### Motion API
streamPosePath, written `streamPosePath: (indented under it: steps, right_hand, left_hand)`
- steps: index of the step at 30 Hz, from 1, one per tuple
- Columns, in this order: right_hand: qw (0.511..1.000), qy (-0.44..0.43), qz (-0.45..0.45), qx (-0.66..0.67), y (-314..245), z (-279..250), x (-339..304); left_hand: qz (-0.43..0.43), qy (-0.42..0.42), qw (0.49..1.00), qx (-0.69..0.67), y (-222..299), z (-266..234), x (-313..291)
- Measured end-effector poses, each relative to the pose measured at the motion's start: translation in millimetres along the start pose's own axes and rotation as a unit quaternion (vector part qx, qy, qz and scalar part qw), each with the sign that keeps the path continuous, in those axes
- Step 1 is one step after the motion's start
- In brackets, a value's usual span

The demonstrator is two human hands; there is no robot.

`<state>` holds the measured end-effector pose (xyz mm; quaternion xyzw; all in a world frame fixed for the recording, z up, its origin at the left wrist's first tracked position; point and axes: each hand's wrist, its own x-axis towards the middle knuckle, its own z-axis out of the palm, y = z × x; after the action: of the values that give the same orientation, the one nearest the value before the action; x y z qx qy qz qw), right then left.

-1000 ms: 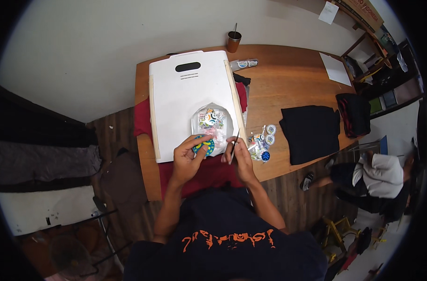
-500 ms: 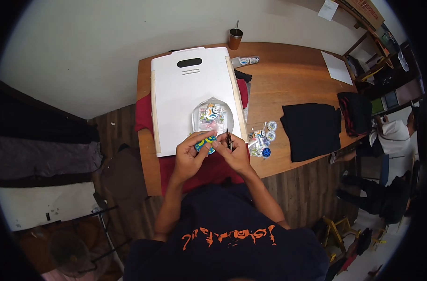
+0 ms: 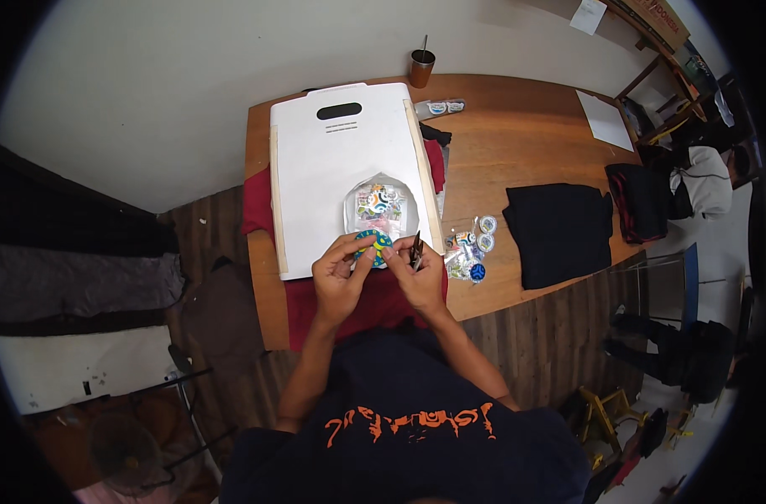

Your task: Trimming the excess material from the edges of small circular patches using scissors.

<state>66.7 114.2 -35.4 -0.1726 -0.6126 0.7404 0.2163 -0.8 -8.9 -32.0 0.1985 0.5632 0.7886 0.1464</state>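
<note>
Between my two hands is a round teal-and-yellow piece (image 3: 372, 249) that looks like a sticker. My left hand (image 3: 339, 275) is closed, pinching its left edge between thumb and fingers. On the opposite edge, the thumb and fingertips of my right hand (image 3: 418, 279) also grip it. That same right hand keeps a small dark cutting tool (image 3: 415, 249), like thread snips, tucked in its fingers, pointing up. Just beyond my hands, a round opening in a white board (image 3: 315, 185) shows clear-wrapped colourful stickers (image 3: 381, 202) inside. Dark red cloth (image 3: 328, 309) lies under the board's near edge.
Right of the board lie loose round stickers and clear wrappers (image 3: 467, 256), then folded black cloth (image 3: 558, 237). A brown cup (image 3: 421, 69) stands at the wooden table's (image 3: 517, 134) back edge, a white sheet (image 3: 605, 120) at far right. Another person (image 3: 704, 181) is beside the table's right end.
The round piece has turned so more of its face shows, and it sits slightly higher. Both hands stay at its edges. The person at the right has moved farther back along the table's end.
</note>
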Motion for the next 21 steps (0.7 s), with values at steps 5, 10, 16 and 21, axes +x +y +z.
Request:
streamPosePath:
  steps: [5,10,16,21]
  right_hand:
    - [1.0,0.021,-0.006,-0.002,4.8,2.3,-2.0]
    - [1.0,0.02,-0.007,0.007,7.3,3.3,-4.1]
    - [0.999,0.039,-0.007,0.013,3.5,4.6,-4.0]
    - [1.0,0.017,0.008,-0.009,3.6,-0.3,-4.1]
  left_hand:
    - [0.004,0.01,1.0,-0.022,3.2,4.4,-0.4]
    - [0.015,0.059,0.998,-0.021,-1.4,4.5,-2.5]
    - [-0.012,0.012,0.999,-0.042,3.2,3.7,-6.3]
    - [0.029,0.019,0.999,-0.022,1.9,8.2,-5.5]
